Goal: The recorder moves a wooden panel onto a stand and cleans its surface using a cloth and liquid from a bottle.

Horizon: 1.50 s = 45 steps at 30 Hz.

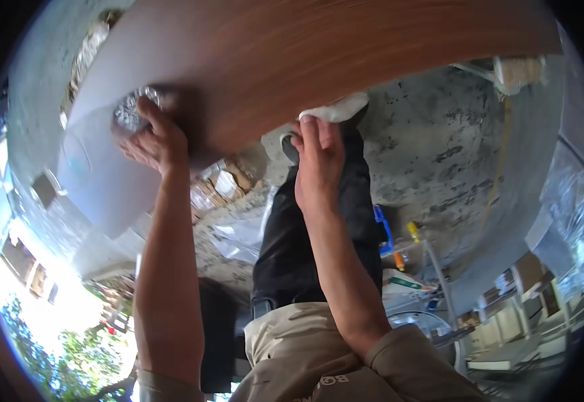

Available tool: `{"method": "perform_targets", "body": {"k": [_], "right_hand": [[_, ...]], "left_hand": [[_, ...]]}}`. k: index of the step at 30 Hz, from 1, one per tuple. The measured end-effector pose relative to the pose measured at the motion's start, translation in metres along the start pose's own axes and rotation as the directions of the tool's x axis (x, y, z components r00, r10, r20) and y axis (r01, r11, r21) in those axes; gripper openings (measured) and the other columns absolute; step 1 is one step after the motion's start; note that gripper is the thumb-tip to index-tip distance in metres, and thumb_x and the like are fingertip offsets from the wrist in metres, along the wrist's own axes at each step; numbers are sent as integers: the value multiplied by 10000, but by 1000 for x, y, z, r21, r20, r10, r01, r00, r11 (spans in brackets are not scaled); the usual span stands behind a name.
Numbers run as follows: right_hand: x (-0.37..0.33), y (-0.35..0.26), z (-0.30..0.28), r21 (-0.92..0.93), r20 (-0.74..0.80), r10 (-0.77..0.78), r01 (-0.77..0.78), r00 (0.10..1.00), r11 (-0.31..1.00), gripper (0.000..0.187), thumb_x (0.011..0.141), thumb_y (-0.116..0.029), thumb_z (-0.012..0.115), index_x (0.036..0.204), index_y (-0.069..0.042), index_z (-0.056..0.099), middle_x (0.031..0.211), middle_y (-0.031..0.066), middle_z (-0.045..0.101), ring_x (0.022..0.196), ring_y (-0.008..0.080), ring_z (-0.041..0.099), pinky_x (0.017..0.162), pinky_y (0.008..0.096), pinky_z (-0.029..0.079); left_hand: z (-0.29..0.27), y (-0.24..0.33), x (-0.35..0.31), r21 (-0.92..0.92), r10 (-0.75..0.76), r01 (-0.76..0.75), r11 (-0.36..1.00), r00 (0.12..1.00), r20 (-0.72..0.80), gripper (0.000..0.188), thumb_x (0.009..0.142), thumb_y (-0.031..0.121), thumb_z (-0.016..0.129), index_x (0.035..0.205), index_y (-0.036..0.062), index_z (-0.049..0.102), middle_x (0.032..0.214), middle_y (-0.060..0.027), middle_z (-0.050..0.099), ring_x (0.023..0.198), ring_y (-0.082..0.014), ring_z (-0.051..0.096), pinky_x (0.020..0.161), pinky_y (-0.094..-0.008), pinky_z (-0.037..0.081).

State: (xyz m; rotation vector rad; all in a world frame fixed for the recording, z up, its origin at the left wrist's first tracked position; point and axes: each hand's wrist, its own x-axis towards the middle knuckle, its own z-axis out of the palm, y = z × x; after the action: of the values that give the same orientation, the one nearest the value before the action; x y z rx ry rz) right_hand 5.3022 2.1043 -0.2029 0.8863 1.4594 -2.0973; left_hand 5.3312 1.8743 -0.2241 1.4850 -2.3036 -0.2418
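Note:
A long brown wood-grain panel [345, 47] stretches across the upper part of the head view, its left part pale with glare. Over that left part, my left hand [154, 139] is closed around a crumpled, shiny silvery wad [130, 112]. The wad seems to press against the panel; blur and the fingers hide its far side. My right hand [320, 151] pinches a white cloth [337, 108] at the panel's near edge. Whether the cloth touches the panel's face or only its edge I cannot tell.
Grey stained concrete floor [432, 147] lies below the panel. Torn cardboard [221, 184] and clear plastic sheeting [238, 238] are on it near my legs. To the right stand a blue tool [383, 228], a yellow-handled tool [413, 232] and a metal frame [439, 271].

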Motion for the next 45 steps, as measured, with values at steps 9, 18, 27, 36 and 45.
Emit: {"method": "perform_targets", "body": {"k": [9, 18, 27, 36, 45], "right_hand": [[-2, 18, 47, -17, -136, -303, 304, 943, 953, 323, 1109, -271, 447, 1272, 5, 480, 1243, 126, 584, 1148, 180, 525, 1036, 330, 377], [39, -31, 56, 138, -427, -219, 302, 877, 943, 291, 1079, -282, 466, 1202, -22, 514, 1138, 60, 551, 1044, 140, 509, 978, 331, 415], [19, 9, 63, 156, -412, -164, 246, 896, 957, 507, 1056, -397, 540, 1413, -48, 456, 1406, 114, 512, 1330, 208, 437, 1145, 380, 307], [67, -52, 34, 306, -382, -275, 401, 882, 864, 331, 1046, -327, 536, 1191, -30, 559, 1177, 83, 578, 1076, 156, 516, 1003, 326, 406], [-3, 1, 68, 398, -331, -30, 168, 943, 902, 461, 1053, -324, 579, 1400, -26, 523, 1311, 63, 587, 1206, 141, 517, 1064, 307, 370]], "left_hand": [[3, -11, 2, 67, -57, 56, 996, 998, 6, 1142, 916, 782, 405, 1465, -214, 303, 1462, -395, 403, 1361, -520, 388, 1163, -563, 277], [-3, 4, 4, 3, 39, -39, 999, 999, 7, 1031, 929, 769, 380, 1372, -160, 450, 1272, -348, 515, 1217, -486, 471, 1058, -588, 340], [7, -6, -2, 56, -57, 55, 997, 998, 36, 1067, 912, 793, 392, 1409, -151, 432, 1393, -325, 467, 1278, -459, 439, 1092, -562, 312], [3, 0, 4, 54, -60, 58, 997, 997, 43, 1081, 905, 803, 387, 1452, -129, 363, 1390, -320, 464, 1307, -452, 435, 1102, -561, 316], [-4, 12, -4, 77, -81, 72, 994, 989, 122, 1037, 940, 736, 348, 1440, -173, 376, 1412, -333, 442, 1323, -479, 413, 1132, -575, 297]]}}
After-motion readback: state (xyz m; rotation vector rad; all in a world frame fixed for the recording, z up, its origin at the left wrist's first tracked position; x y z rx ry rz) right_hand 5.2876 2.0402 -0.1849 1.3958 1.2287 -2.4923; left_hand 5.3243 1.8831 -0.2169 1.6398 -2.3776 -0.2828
